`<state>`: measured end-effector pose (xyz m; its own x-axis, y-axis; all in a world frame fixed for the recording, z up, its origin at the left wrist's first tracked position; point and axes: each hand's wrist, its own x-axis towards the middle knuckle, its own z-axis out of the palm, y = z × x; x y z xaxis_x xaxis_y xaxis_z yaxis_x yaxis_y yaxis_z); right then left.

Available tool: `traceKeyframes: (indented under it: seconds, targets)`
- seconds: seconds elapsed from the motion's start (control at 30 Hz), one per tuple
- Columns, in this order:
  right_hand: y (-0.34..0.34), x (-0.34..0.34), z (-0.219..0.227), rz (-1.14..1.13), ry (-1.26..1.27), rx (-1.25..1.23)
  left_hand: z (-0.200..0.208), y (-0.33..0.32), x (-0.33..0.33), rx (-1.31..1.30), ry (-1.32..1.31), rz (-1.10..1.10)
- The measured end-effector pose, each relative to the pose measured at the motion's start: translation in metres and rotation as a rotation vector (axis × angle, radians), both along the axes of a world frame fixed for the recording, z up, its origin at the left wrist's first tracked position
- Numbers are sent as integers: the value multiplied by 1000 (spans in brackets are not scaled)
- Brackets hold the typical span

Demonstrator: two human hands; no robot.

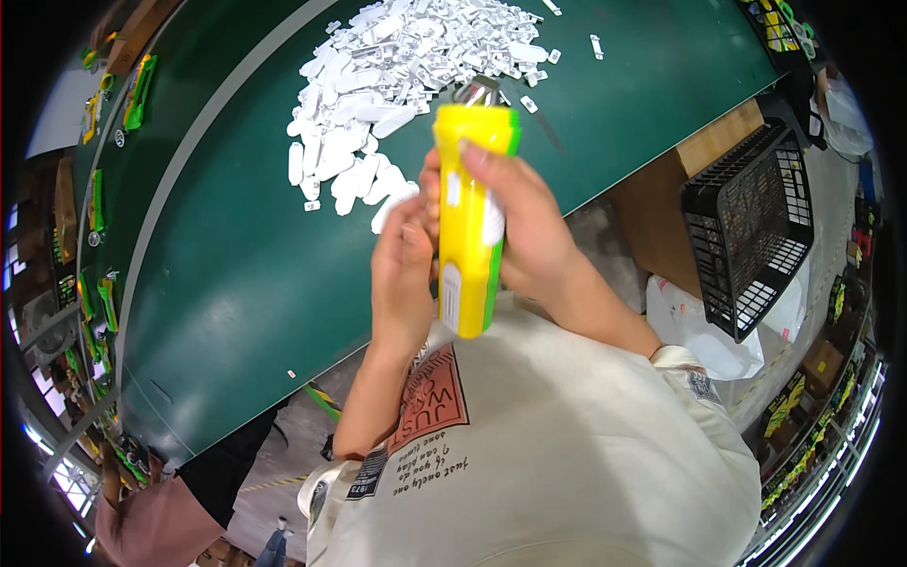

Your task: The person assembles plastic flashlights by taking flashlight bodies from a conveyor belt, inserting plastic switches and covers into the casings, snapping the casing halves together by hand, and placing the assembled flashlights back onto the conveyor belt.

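A long yellow and green plastic casing (463,217) stands tilted in front of my chest, slightly blurred. White parts sit on its face, and metal-looking pieces stick out of its far end. My right hand (524,213) grips it from the right, thumb pressed on the upper face and fingertips wrapped round to the left side. Close against the casing's left side is my left hand (402,274), its fingers bent in toward the thumb. Whatever lies between those fingers is hidden. Beyond both hands, a heap of small white plastic pieces (331,161) spreads over the green table (246,274).
Several green and yellow items (140,94) lie along the far left strip past a grey curved band. A black plastic crate (751,227) stands right of the table, near a cardboard box (652,217) and white bags (709,331). Another person's sleeve (161,524) shows lower left.
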<state>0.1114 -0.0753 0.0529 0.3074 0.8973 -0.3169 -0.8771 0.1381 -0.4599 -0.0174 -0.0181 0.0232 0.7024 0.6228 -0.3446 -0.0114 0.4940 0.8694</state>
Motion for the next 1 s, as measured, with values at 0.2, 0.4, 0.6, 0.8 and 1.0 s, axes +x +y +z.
traceKeyframes:
  seconds: [0.2, 0.4, 0.6, 0.8, 1.0]
  targets:
    - [19, 10, -8, 4, -130, 79, 13, -4, -19, -48, 49, -274]
    - [24, -14, -13, -93, -183, -205, 7, -14, -19, 515, 389, 52]
    - [29, -12, -2, -271, -134, -235, -10, -19, -18, 1440, 410, 186]
    - [31, -2, 9, -215, -163, -185, 3, -10, -13, 620, 252, -202]
    - [28, -18, 3, -21, -308, -112, 0, 1, -12, 339, 17, -289]
